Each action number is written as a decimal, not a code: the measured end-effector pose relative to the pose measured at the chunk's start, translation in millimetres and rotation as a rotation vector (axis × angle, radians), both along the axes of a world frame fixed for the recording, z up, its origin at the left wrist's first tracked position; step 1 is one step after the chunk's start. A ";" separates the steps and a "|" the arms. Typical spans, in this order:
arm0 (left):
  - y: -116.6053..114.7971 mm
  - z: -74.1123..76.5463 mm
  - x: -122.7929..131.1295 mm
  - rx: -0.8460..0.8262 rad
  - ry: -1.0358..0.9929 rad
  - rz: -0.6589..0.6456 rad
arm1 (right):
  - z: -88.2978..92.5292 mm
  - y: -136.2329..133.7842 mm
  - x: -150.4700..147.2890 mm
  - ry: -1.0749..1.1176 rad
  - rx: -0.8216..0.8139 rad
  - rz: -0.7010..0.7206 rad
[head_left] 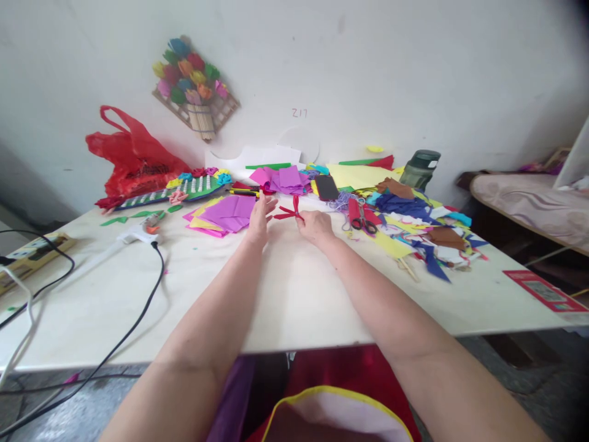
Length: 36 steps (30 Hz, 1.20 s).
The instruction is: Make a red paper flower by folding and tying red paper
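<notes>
My right hand point(315, 227) pinches a red folded paper piece point(289, 213) with several narrow strips that spread out to the left and upward. Just left of it is my left hand point(261, 218), fingers stretched and apart, with nothing held in it. A gap shows between the left fingers and the strips. Behind the left hand lies a stack of purple, yellow and pink paper sheets point(225, 215). To the right of my right hand, scissors point(363, 218) with dark handles rest on a red paper roll point(353, 212).
A hot glue gun point(140, 232) with a black cord lies at the left. Paper scraps point(437, 230) cover the right side, near a dark phone point(326, 188) and a green bottle point(421, 169). A red plastic bag point(133, 159) stands at the back left. A power strip point(34, 261) sits far left.
</notes>
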<state>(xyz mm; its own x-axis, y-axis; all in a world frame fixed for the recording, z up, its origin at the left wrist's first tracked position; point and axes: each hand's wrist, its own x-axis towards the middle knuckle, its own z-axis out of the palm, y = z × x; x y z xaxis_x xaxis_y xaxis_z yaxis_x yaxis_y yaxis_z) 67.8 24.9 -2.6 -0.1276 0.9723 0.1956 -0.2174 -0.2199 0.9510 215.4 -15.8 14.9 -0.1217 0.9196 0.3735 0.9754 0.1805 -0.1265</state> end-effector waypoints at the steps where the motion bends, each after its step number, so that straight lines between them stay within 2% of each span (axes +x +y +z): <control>1: -0.9 0.8 -0.8 0.046 0.043 0.029 | 0.3 0.0 1.0 -0.026 -0.005 -0.008; 4: -7.1 3.5 -0.2 0.267 0.267 0.063 | 1.6 0.1 2.8 -0.068 -0.021 -0.023; 7: -12.8 5.0 3.1 0.437 0.636 0.086 | 2.8 -0.4 3.3 -0.087 -0.028 -0.027; 10: -15.8 3.7 7.0 0.512 0.950 0.156 | 2.7 -1.5 2.6 -0.094 -0.039 -0.023; 13: -17.5 1.5 9.8 0.553 1.095 0.203 | 1.5 -2.4 1.4 -0.095 -0.035 -0.006; 19: -18.0 1.5 12.9 0.545 1.168 0.189 | -0.4 -2.1 0.0 -0.116 -0.019 0.034; 29: -11.7 -4.1 13.3 0.479 1.165 0.151 | -0.6 -2.8 1.6 -0.082 -0.036 0.080; 36: -8.5 -7.2 10.3 0.463 1.099 0.185 | 1.3 7.0 13.7 0.142 -0.092 0.146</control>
